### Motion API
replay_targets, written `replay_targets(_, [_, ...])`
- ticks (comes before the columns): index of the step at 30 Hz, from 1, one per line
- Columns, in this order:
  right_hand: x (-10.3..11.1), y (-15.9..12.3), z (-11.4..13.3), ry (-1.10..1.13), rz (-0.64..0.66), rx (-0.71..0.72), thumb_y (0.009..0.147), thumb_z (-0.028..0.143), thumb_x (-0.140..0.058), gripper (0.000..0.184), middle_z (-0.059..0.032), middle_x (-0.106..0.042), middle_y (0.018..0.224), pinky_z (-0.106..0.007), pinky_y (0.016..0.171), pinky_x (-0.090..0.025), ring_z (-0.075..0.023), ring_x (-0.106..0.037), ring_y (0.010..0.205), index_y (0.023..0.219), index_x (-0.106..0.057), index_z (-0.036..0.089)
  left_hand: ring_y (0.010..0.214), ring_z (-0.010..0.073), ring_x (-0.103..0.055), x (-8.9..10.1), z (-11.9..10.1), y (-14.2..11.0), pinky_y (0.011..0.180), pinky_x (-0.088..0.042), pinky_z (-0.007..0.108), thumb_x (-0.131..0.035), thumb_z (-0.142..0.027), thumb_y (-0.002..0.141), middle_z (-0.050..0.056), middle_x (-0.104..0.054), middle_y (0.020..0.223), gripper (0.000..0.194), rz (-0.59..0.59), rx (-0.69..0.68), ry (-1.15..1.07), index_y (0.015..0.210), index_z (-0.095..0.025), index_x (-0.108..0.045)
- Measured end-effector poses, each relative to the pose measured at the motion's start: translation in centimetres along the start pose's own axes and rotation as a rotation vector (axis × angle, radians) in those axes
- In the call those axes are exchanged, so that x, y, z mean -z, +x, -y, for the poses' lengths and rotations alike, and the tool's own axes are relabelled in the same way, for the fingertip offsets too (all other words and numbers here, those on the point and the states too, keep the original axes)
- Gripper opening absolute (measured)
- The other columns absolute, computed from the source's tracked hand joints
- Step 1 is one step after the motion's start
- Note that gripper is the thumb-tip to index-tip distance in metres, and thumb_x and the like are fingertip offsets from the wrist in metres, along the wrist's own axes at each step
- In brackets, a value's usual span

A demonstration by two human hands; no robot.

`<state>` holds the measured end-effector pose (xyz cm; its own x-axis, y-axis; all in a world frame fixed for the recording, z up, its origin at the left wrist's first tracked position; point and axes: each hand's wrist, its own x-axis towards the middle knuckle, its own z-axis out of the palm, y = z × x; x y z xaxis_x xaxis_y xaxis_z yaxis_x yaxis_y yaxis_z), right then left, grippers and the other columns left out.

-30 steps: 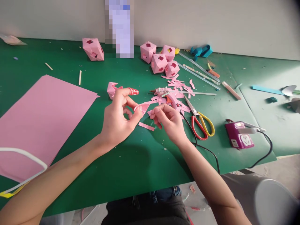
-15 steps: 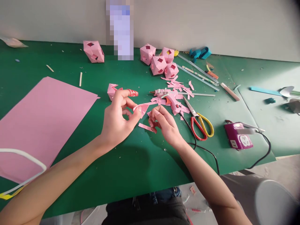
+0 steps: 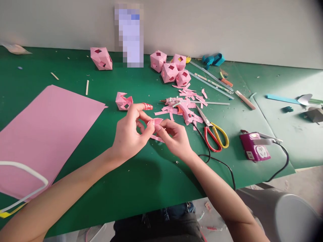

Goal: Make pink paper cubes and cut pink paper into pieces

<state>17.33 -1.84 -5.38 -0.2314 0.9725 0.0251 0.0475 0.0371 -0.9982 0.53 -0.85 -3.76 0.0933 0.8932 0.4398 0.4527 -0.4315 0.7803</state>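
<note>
My left hand (image 3: 131,131) pinches a small folded pink paper piece (image 3: 156,121) between thumb and fingers; a red patterned wrap covers one fingertip. From the right, my right hand (image 3: 175,136) pinches the same piece, its thumb beside the left thumb. Fingers hide much of the paper. Below it a pink paper strip (image 3: 156,138) lies on the green table. Just behind my left hand sits a partly built pink paper ball (image 3: 123,101) with an open, pointed top. A pink glue gun (image 3: 186,111) rests among paper strips beyond my right hand.
Scissors (image 3: 217,136) with red and yellow handles lie right of the glue gun, whose black cord runs toward me. A purple power socket (image 3: 256,148) stands farther right. Pink sheets (image 3: 47,124) cover the left side. Several finished paper balls (image 3: 169,72) stand at the back.
My right hand has moved left and up against the left hand and now grips the paper piece too. The piece has turned and sits slightly lower.
</note>
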Motion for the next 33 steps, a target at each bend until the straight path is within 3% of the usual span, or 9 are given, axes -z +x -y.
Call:
replay_targets(5, [0.0,-0.1,-0.2,-0.118,-0.022,0.016,0.099,0.059,-0.059,0.041,-0.0013,-0.069,0.079,-0.029,0.065,-0.047,-0.0153,-0.060,0.070,0.085,-0.066,0.022,0.074,0.0140,-0.075,-0.1,-0.1,-0.1,0.062,-0.061,0.023,-0.065,-0.023,0.091,-0.003,-0.072,0.085,0.028,0.015,-0.040,0.058,0.117,-0.022,-0.053])
replay_targets(10, [0.4,-0.1,0.0,-0.126,-0.012,0.030,0.101,0.054,-0.058,0.037,0.0000,-0.067,0.077,-0.029,0.065,-0.045,-0.0144,-0.057,0.068,0.083,-0.065,0.022,0.071,0.0143,-0.075,-0.1,-0.2,-0.2,0.059,-0.059,0.022,-0.067,-0.024,0.090,-0.002,-0.071,0.085,0.029,0.036,0.055,-0.034,0.116,-0.023,-0.053])
replay_targets(15, [0.5,-0.2,0.1,-0.109,0.025,0.076,0.108,0.054,-0.041,0.047,-0.0018,-0.068,0.084,-0.031,0.075,-0.048,-0.0165,-0.060,0.078,0.085,-0.065,0.022,0.072,0.0144,-0.074,0.0,0.0,-0.2,0.057,-0.059,0.022,-0.068,-0.025,0.088,-0.003,-0.068,0.083,0.032,0.019,0.115,-0.097,0.116,-0.023,-0.053])
replay_targets(21, [0.1,-0.2,-0.1,-0.112,-0.015,0.014,0.100,0.054,-0.058,0.036,-0.0008,-0.066,0.080,-0.029,0.065,-0.044,-0.0154,-0.056,0.071,0.084,-0.061,0.022,0.074,0.0162,-0.076,-0.1,-0.3,-0.2,0.057,-0.060,0.024,-0.068,-0.026,0.088,-0.002,-0.070,0.085,0.033,0.052,0.134,-0.119,0.117,-0.024,-0.052])
replay_targets(27, [0.7,-0.3,0.4,-0.152,-0.032,0.069,0.104,0.047,-0.051,0.042,0.0017,-0.053,0.067,-0.030,0.063,-0.039,-0.0140,-0.047,0.065,0.070,-0.054,0.022,0.069,0.0149,-0.074,0.1,-0.8,-0.3,0.057,-0.060,0.024,-0.069,-0.026,0.088,-0.003,-0.070,0.083,0.034,0.086,0.129,-0.133,0.117,-0.024,-0.053])
replay_targets(30, [0.9,-0.3,0.6,-0.107,0.009,0.094,0.108,0.047,-0.042,0.045,-0.0001,-0.062,0.074,-0.031,0.068,-0.043,-0.0151,-0.054,0.070,0.077,-0.064,0.022,0.070,0.0143,-0.073,0.2,-0.7,-0.2,0.058,-0.059,0.023,-0.068,-0.025,0.087,-0.004,-0.069,0.081,0.034,0.044,0.115,-0.129,0.116,-0.023,-0.052])
replay_targets(33, [0.9,-0.2,0.4,-0.053,-0.003,0.054,0.104,0.049,-0.053,0.035,-0.0022,-0.072,0.086,-0.031,0.069,-0.047,-0.0168,-0.062,0.077,0.089,-0.070,0.022,0.077,0.0159,-0.075,0.2,-0.5,0.0,0.061,-0.061,0.024,-0.069,-0.026,0.087,-0.002,-0.070,0.084,0.035,0.018,0.127,-0.152,0.117,-0.022,-0.051])
